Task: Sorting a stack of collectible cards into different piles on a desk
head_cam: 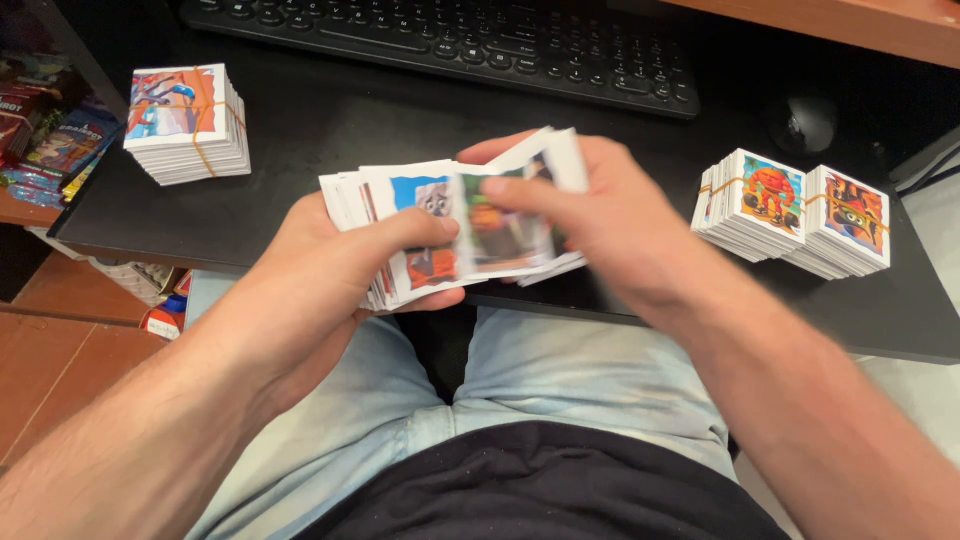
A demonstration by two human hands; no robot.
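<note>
Far left on the black desk [330, 110]: banded card stack [188, 122] w/ elastic round it, well apart from the hands. Keyboard [450, 40] along the back edge.

Left hand [310, 270] cradles a thick loose stack of picture cards [440, 225] over the desk's front edge, above the lap; fingers curled under & round it, thumb [420, 228] pressed flat on the top card, so clamped on the stack.

Right hand [600, 215] meets it from the other side, thumb & fingers pinched on the top card or two, which are fanned off to the right; blurred, so exact count can't tell.

Looks like mid-sort: peeling cards off the top one by one. Next move prob needs a clean single-card pinch w/o dragging the one below.

Right: mouse [803, 122], then two more banded stacks [795, 212] side by side, touching
</note>
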